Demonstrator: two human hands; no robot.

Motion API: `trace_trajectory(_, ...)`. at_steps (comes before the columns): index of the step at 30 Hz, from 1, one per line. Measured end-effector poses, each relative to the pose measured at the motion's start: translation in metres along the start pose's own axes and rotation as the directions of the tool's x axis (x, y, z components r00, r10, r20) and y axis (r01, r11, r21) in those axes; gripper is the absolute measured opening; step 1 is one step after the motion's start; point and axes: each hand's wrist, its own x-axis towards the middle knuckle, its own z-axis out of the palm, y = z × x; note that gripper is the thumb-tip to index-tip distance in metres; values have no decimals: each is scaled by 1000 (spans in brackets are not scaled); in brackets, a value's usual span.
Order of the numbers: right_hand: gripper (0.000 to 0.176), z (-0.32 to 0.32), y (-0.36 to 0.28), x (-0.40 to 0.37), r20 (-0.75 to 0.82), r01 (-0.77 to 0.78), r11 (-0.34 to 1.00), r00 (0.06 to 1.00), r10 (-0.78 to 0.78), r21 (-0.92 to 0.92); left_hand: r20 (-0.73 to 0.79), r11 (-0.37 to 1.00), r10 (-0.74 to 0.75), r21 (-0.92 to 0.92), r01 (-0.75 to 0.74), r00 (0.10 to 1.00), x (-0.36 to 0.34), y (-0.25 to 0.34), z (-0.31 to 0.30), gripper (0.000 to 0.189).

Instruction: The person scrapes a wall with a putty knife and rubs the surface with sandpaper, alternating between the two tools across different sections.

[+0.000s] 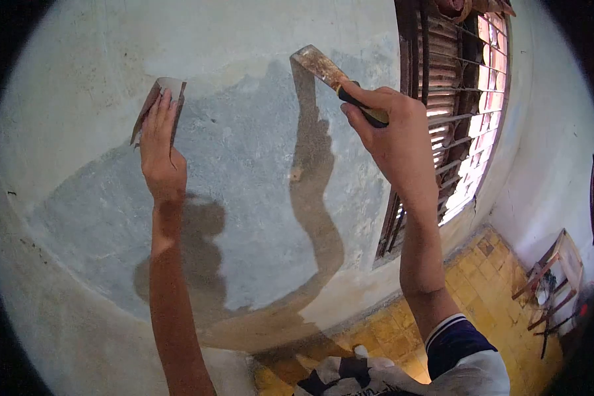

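My right hand (396, 122) is closed round the dark handle of a putty knife (318, 65). Its rusty, worn blade points up and left, with the tip at or close to the wall. On the left, my left hand (157, 135) holds a folded sheet of sandpaper (147, 112) to the wall, fingers long and flat over it. The paper's brown edges stick out on both sides of the fingers. Between and below my hands is a grey-blue patch (244, 152) on the pale wall (211, 33), where shadows of my arms and head fall.
A barred, louvred window (452, 125) is just right of my right hand. Yellow floor tiles (472, 284) run along the wall's foot. A wooden chair-like frame (558, 270), tilted, is at the far right with small items about it.
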Motion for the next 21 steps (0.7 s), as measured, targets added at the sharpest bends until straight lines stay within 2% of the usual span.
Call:
trace_trajectory(4, 33, -13, 1, -8, -13, 16, 1000, 1000, -16, 12, 48, 1000, -23, 16, 22, 999, -3, 3, -4, 59)
trace_trajectory(5, 32, -18, -1, -10, -35, 0, 998, 999, 2, 62, 40, 1000, -13, 21, 12, 999, -2, 2, -3, 58)
trace_trajectory(8, 33, 4, 9, 3, -5, 33, 998, 999, -34, -56, 20, 999, -5, 35, 5, 1000, -3, 0, 0, 57)
trace_trajectory(9, 34, 13, 10, 8, -75, 88, 995, 993, -91, -35, 26, 999, -8, 37, 7, 1000, -1, 1, -1, 56)
trace_trajectory(12, 36, 12, 0, 9, -56, 39, 998, 998, -36, 47, 24, 1000, 4, 31, -5, 1000, -2, 0, -2, 55)
trace_trajectory(18, 35, -11, -1, -3, -17, 15, 999, 1000, -16, -31, 39, 999, -7, 48, 5, 999, -5, -4, -2, 56)
trace_trajectory(21, 36, -3, -5, -2, 13, -35, 999, 999, 35, 6, 68, 999, -46, 25, 45, 997, -5, 5, -4, 58)
